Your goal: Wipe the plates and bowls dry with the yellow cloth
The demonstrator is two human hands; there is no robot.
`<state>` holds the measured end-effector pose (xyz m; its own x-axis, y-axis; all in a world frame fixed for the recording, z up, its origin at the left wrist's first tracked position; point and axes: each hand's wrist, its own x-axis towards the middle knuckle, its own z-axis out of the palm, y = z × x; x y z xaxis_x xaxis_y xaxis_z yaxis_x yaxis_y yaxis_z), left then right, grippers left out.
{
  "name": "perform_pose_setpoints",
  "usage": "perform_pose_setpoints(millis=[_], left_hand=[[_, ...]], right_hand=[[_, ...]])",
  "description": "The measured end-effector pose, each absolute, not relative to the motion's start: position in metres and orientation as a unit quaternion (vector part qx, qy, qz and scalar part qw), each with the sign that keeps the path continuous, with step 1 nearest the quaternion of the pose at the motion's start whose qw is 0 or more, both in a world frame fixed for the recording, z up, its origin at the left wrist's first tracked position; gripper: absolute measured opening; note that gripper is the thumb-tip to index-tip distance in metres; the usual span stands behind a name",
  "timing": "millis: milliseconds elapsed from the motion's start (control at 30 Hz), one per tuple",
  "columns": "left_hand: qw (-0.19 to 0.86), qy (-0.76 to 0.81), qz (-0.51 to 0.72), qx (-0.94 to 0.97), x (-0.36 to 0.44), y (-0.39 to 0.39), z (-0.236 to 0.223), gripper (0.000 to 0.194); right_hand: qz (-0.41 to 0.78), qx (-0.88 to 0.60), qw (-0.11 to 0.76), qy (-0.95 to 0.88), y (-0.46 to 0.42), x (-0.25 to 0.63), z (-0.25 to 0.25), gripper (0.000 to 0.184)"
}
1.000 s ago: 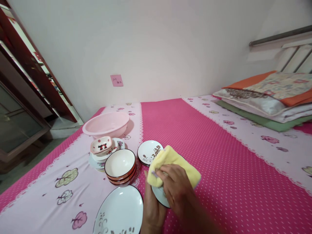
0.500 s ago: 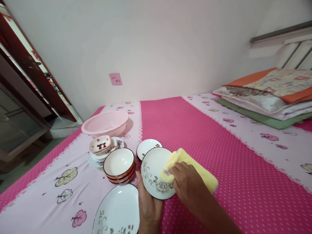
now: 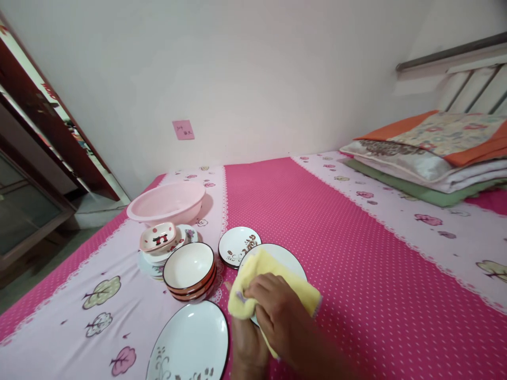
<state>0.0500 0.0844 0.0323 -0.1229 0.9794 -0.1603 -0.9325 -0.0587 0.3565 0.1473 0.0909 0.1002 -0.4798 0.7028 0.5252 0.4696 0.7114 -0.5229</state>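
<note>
My left hand [image 3: 247,340] supports a white dark-rimmed plate [image 3: 285,257] from below and at its left edge; its fingers are partly hidden by the cloth. In my right hand [image 3: 273,309] is a bunched yellow cloth [image 3: 253,272], pressed on the plate's face and covering most of it. Behind the held plate lie small white plates [image 3: 237,244] with a brown flower pattern. To the left stands a stack of white bowls with reddish-brown outsides [image 3: 190,268]. A larger oval plate [image 3: 194,338] rests in front of the bowls.
A pink basin [image 3: 168,203] stands near the wall. Before it, a small patterned dish [image 3: 158,237] sits on several stacked plates [image 3: 150,269]. Folded bedding and a cushion [image 3: 431,153] are piled at the right on the pink bedspread [image 3: 376,274]. A pink note [image 3: 183,130] is on the wall.
The cloth and my right hand have moved left across the plate, covering its flower pattern. The held plate has shifted slightly right, uncovering more of the small plates behind it.
</note>
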Motion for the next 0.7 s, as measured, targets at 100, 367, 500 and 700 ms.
perform_pose_setpoints(millis=[100,367,500,700], left_hand=[[0.676,0.183,0.714,0.017,0.065,0.086,0.04,0.032],[0.669,0.223,0.709,0.027,0.068,0.087,0.064,0.061],[0.643,0.23,0.73,0.02,0.058,0.088,0.071,0.059],[0.654,0.209,0.727,-0.004,0.048,0.086,0.073,0.058]], right_hand=[[0.098,-0.344,0.426,-0.831,0.105,0.148,0.098,0.032],[-0.005,-0.465,0.344,-0.816,0.13,0.183,0.096,0.031],[0.009,-0.472,0.264,-0.841,0.12,0.197,0.094,0.035],[0.122,-0.35,0.302,-0.879,0.086,0.201,0.099,0.033]])
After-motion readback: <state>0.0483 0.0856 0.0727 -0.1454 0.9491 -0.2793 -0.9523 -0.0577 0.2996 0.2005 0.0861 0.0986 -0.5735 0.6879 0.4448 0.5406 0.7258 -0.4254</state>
